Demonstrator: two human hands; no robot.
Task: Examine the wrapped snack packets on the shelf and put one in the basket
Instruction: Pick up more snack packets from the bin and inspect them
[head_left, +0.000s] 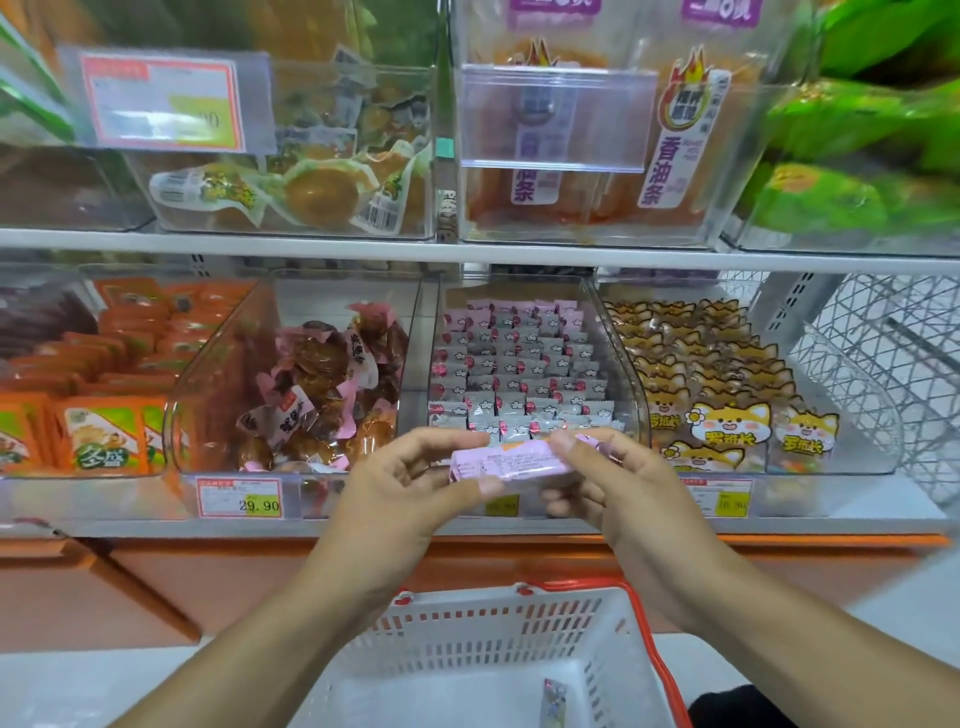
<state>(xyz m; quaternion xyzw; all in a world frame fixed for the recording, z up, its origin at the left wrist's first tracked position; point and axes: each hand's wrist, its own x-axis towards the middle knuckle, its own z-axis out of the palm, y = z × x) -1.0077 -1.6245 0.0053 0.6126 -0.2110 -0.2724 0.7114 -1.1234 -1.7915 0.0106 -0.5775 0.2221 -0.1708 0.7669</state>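
Open room is seen in the middle of the frame, between the front edge of the lower shelf (156, 527) and the basket (467, 639) at the bottom. The basket is white with holes in its walls, and a red handle (660, 660) is laid along its right rim. One small wrapped piece (553, 701) is seen lying inside it, at the lower right.

Clear bins are lined up on the lower shelf. Small pink and grey packets are stacked in rows in the middle bin (519, 364). Brown snacks in pink wrappers are piled in the bin to its left (317, 384). Packets with a cartoon fox are kept in the bin to its right (727, 395). Orange packs (98, 431) are seen at the far left. More clear bins of snacks are set on the upper shelf (311, 247). A wire rack (883, 364) is seen at the right edge.

A pink packet (511, 465) is held up in front of the middle bin, above the basket. Its left end is pinched by the left hand (395, 483), with the thumb under it and the fingers curled over the top. Its right end is pinched by the right hand (623, 483) in the same way. Both arms are stretched up from the bottom corners of the frame.
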